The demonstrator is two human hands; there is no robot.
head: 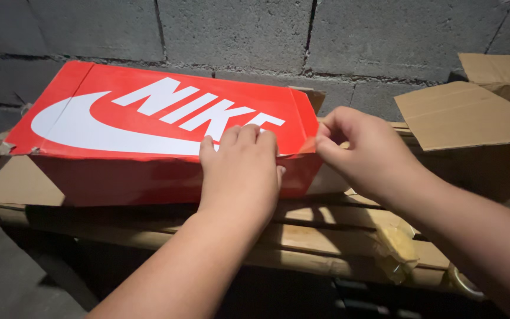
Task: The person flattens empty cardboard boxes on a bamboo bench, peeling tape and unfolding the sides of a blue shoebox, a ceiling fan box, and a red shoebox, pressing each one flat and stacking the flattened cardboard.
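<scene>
Red cardboard forms the shoe box [149, 142], which is set on a wooden bench [326, 236] toward its left end, against a grey block wall [237, 29]. The lid's front edge is pressed by the left hand [240, 177], fingers flat and unclenched. The lid's right corner is pinched by the right hand [364, 153]. Brown cardboard [467, 115] lies at the bench's right end.

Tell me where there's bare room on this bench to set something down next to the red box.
Bare slats lie in front of the red box, right of the left hand. It is crowded at the box's right end, where the right hand pinches the corner beside the open cardboard box.
</scene>
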